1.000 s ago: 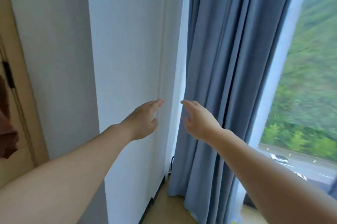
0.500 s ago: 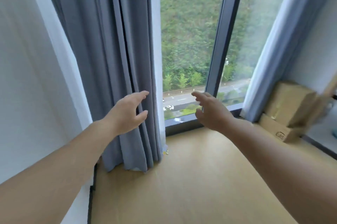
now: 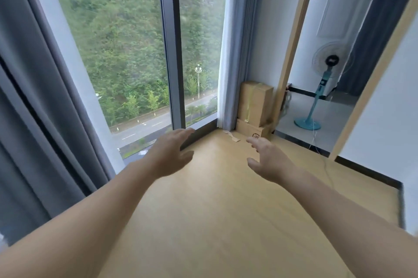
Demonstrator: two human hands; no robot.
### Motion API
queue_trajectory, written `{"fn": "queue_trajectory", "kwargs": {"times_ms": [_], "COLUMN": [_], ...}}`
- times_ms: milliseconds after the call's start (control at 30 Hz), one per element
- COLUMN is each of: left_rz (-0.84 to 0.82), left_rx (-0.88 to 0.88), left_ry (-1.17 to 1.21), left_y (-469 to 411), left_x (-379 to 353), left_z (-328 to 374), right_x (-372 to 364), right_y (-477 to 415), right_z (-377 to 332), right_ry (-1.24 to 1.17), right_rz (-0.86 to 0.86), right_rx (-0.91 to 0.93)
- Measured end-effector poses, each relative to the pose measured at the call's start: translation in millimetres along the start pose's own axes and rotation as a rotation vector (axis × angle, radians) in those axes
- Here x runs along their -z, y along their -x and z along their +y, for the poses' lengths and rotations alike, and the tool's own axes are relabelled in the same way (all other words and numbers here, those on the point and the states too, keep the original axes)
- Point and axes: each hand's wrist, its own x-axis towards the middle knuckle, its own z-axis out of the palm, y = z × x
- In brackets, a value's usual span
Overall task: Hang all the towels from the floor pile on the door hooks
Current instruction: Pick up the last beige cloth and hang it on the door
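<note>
Hands outstretched over wooden floor (image 3: 214, 221): left hand (image 3: 168, 155) and right hand (image 3: 269, 160) empty, fingers loosely spread. Cardboard boxes (image 3: 254, 108) ahead of right hand; window (image 3: 126, 51) beyond left.

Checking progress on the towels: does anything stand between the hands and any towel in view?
No towel or door hook shows here, so that cannot be judged. The left hand and right hand hover open and empty above the wooden floor; cardboard boxes stand ahead in the corner.
</note>
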Motion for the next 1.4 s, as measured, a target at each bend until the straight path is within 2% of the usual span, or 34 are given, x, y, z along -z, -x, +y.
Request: {"fn": "queue_trajectory", "kwargs": {"times_ms": [300, 633, 933, 1400], "left_rz": [-0.043, -0.111, -0.166, -0.208], "left_rx": [-0.065, -0.093, -0.144, -0.157], "left_ry": [-0.062, -0.072, -0.054, -0.033], "left_y": [-60, -119, -204, -379], "left_x": [-76, -117, -154, -170], "left_z": [83, 120, 89, -24], "right_x": [35, 44, 31, 1], "right_y": [4, -16, -93, -272], "right_z": [115, 181, 208, 215], "right_ry": [0.005, -0.009, 0.003, -0.008], "right_rz": [0.0, -0.049, -0.053, -0.033], "right_rx": [-0.083, -0.152, -0.207, -0.323]}}
